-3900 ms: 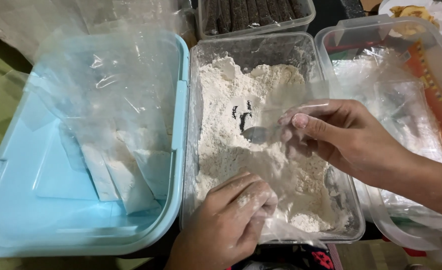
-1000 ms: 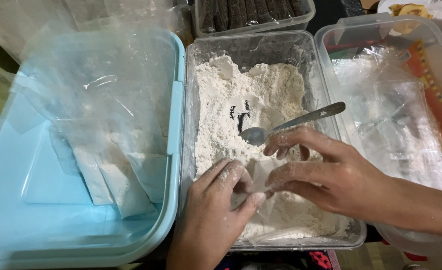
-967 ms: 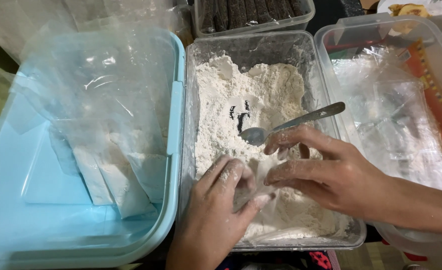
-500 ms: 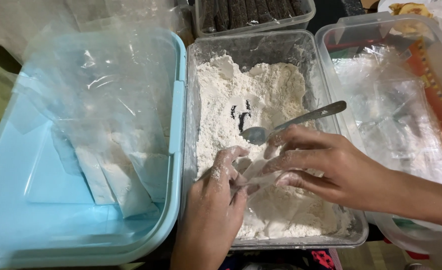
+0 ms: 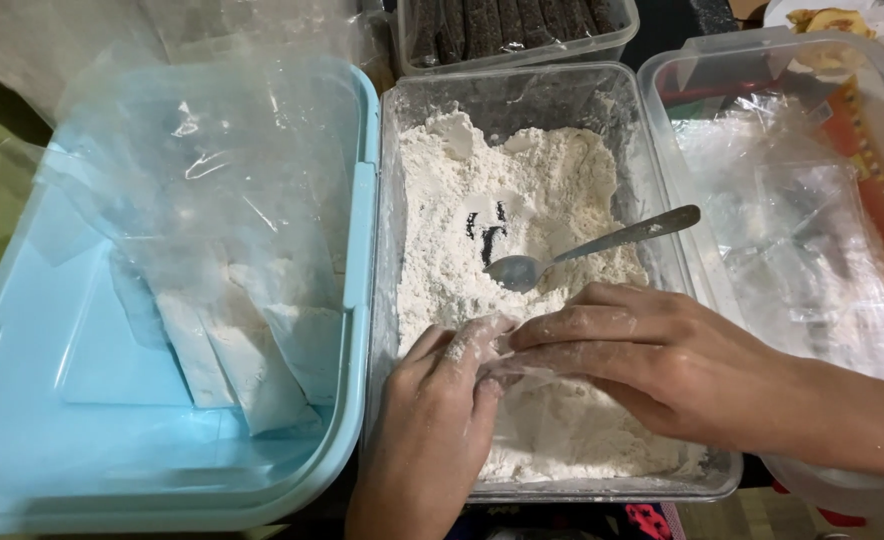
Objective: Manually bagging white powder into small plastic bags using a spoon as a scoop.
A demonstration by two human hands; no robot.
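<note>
over the clear flour tub [image 5: 392,300], your left hand [image 5: 432,430] and right hand [image 5: 652,360] meet fingertip to fingertip, pinching a small clear bag [image 5: 522,372] low so spills fall into the flour [image 5: 522,180]. beside them, a metal spoon [image 5: 582,250] rests bowl-down, within reach.

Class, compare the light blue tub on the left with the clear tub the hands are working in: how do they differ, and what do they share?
The light blue tub is opaque and coloured; the clear tub is see-through. The blue one holds plastic bags, some with white powder; the clear one holds loose white flour and a metal spoon. Both are rectangular, lidless and sit side by side.
</note>
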